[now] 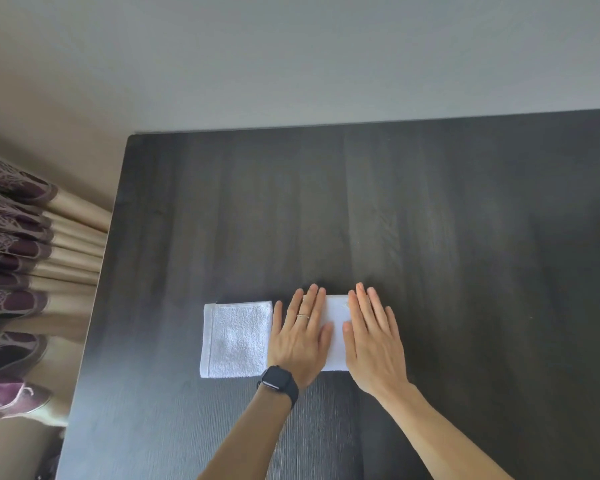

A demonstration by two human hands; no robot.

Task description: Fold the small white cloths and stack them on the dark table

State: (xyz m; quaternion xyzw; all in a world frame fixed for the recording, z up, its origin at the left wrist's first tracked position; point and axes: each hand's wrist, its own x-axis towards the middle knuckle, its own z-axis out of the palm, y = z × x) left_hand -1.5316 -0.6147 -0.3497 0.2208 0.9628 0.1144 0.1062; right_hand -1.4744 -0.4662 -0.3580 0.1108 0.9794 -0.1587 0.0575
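Both hands lie flat with fingers straight, side by side in the lower middle of the frame, pressing down on 1 white cloth (336,327). The left hand (300,336) covers its left part and the right hand (373,341) its right part, so only a strip shows between them. A 2nd folded cloth (236,339) lies square on the dark table (430,220) just left of the left hand, apart from the 1st. A black watch (276,377) sits on the left wrist and a ring (302,316) on 1 finger. A purple and beige curtain (14,254) hangs at the left edge.
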